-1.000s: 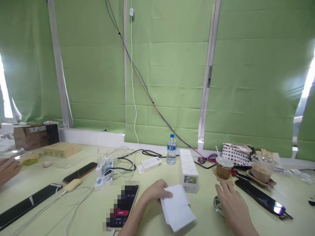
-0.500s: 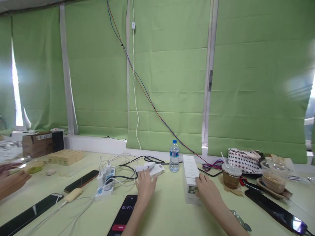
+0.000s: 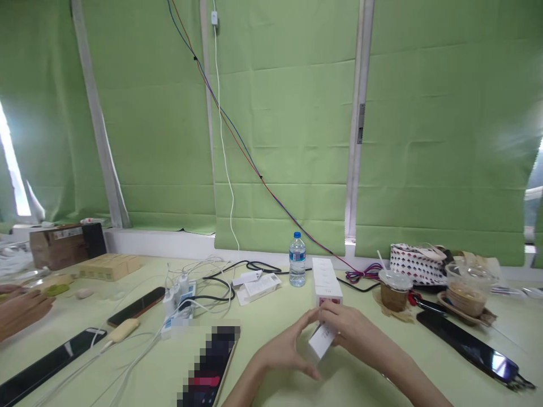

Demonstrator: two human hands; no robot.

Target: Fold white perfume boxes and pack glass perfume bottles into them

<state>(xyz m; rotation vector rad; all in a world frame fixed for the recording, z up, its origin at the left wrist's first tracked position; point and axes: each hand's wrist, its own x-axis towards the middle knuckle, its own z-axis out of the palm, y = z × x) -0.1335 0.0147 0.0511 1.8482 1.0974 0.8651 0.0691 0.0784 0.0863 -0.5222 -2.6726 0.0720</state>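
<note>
A small white box (image 3: 322,341) is tilted between my two hands, in front of a row of white boxes (image 3: 324,278). My right hand (image 3: 354,330) grips the small box from the right and top. My left hand (image 3: 288,350) is beside it on the left, thumb and fingers spread around the box; whether its fingertips touch the box is unclear. Left of my left arm lies a phone (image 3: 214,362), its screen blurred out. Further back, flat white packages (image 3: 261,285) lie near the cables.
A water bottle (image 3: 297,260) stands behind the boxes. A power strip (image 3: 180,302) with cables is at left, beside phones (image 3: 136,306). Drink cup (image 3: 394,291), plastic bowl (image 3: 469,288) and black device (image 3: 466,347) are at right. Another person's hand (image 3: 25,311) is far left.
My right hand has pulled the front white box off the row toward me. My left hand has left the flat white packages and come beside that box. The view has shifted slightly.
</note>
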